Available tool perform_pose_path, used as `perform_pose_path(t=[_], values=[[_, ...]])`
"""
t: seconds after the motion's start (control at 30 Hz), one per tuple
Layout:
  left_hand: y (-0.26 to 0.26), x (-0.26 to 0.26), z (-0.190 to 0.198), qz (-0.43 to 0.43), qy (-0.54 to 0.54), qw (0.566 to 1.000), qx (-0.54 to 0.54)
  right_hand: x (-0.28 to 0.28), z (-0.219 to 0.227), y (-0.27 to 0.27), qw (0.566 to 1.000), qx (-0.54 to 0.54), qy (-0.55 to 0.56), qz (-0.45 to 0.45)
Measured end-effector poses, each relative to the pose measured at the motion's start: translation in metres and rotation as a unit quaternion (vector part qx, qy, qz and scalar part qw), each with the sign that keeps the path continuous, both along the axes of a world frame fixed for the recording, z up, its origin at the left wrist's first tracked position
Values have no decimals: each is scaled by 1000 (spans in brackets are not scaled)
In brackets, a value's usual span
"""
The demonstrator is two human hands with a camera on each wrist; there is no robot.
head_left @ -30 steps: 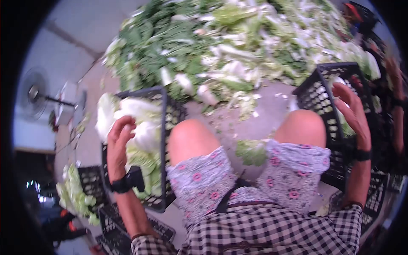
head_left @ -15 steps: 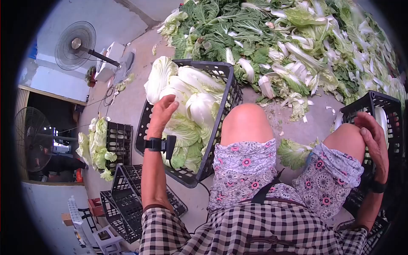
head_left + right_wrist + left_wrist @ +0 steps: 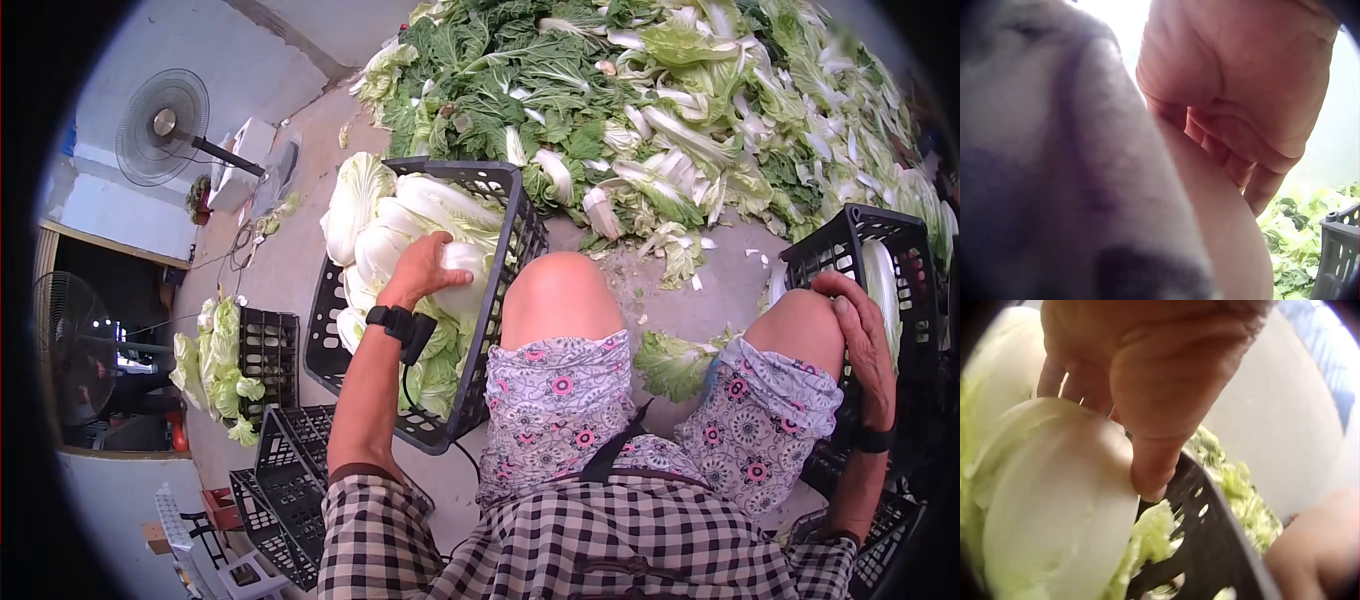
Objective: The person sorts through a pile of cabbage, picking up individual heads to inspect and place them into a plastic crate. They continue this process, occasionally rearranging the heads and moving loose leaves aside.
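Observation:
In the head view my left hand (image 3: 425, 272) reaches over a black plastic crate (image 3: 492, 350) heaped with pale napa cabbages. It grips one napa cabbage (image 3: 1060, 506) across its white rounded end; the left wrist view shows the thumb down one side and the fingers over the far side, where their tips are hidden. Beside it in the crate lies another napa cabbage (image 3: 357, 205). My right hand (image 3: 868, 335) rests on the right knee (image 3: 795, 325), fingers loosely bent, with nothing in it.
A large pile of loose cabbage leaves (image 3: 640, 120) spreads ahead. At the right stands another black crate (image 3: 870, 225) with cabbage in it. A loose leaf (image 3: 675, 362) lies between the knees. Stacked crates (image 3: 290, 470), a filled crate (image 3: 268, 355) and a fan (image 3: 165, 122) are leftward.
The view has turned left. My left hand has moved from above the crate's near side onto the cabbage and grips it. My right hand has come from the right crate to the knee.

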State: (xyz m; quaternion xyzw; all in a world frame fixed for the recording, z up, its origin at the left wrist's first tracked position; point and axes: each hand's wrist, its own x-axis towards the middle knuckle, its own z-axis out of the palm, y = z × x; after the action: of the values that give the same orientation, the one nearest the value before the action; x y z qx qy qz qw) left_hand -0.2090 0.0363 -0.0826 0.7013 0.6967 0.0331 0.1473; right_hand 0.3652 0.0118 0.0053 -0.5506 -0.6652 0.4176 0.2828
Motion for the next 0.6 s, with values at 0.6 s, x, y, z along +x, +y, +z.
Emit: perform_pose_path(t=[0.6], values=[[-43, 12, 88, 171, -146, 967, 116, -8, 8, 6, 1000, -5, -4, 18]])
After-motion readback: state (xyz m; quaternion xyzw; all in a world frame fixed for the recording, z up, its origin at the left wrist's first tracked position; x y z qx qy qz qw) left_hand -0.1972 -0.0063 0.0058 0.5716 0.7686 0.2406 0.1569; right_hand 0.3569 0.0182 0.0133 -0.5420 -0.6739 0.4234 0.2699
